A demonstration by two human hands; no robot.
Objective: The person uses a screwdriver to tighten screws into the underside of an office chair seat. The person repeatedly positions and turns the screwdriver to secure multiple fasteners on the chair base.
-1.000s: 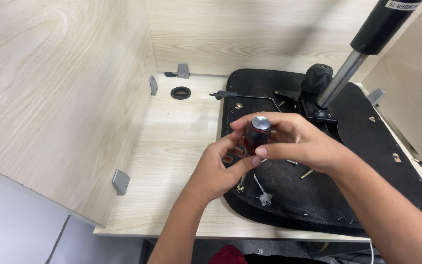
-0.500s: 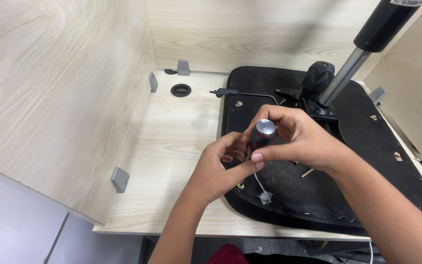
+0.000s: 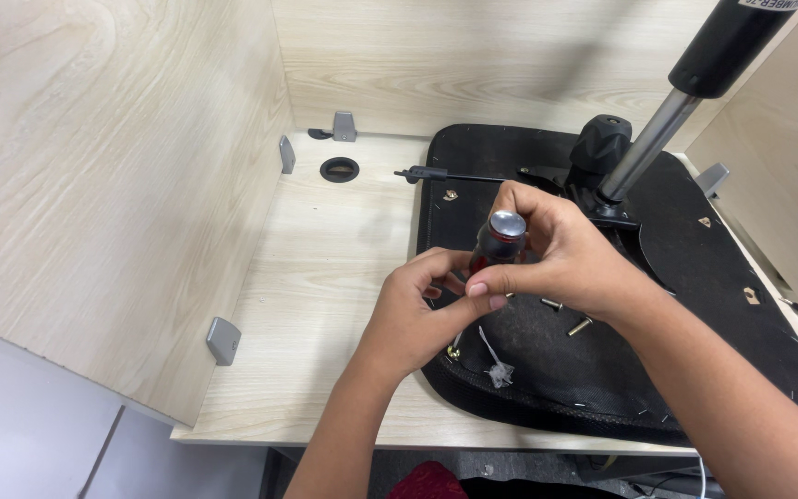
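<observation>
Light wood-grain panels enclosed a matching tabletop point(image 3: 325, 305) on 3 sides, with grey corner brackets point(image 3: 223, 340) at the joints and a dark round grommet point(image 3: 340, 169) near the back. On the tabletop lay an upturned black chair seat point(image 3: 695, 305), its gas-lift column point(image 3: 685, 102) rising toward the upper right and a thin lever rod point(image 3: 454, 176) reaching left from the mechanism.

Over the seat's left half, the right hand point(image 3: 565, 259) held a screwdriver point(image 3: 499, 242) upright, its grip closed around the dark handle with the silver cap showing on top. The left hand point(image 3: 417, 310) was closed below it, fingertips pinched near the shaft; the tip and whatever it met were hidden by the fingers. 2 loose screws point(image 3: 567, 314) lay on the seat just right of the hands, a brass fitting point(image 3: 454, 352) sat at the seat edge under the left hand, and a white plastic tie scrap point(image 3: 496, 365) lay near it.

Judged from this pose, driving well called for keeping the shaft square to the seat, pressing down through the capped end while turning, and letting the left fingers only steady the tip. A tilted driver would likely have slipped out of the screw head; the loose screws were best kept away from the seat edge.
</observation>
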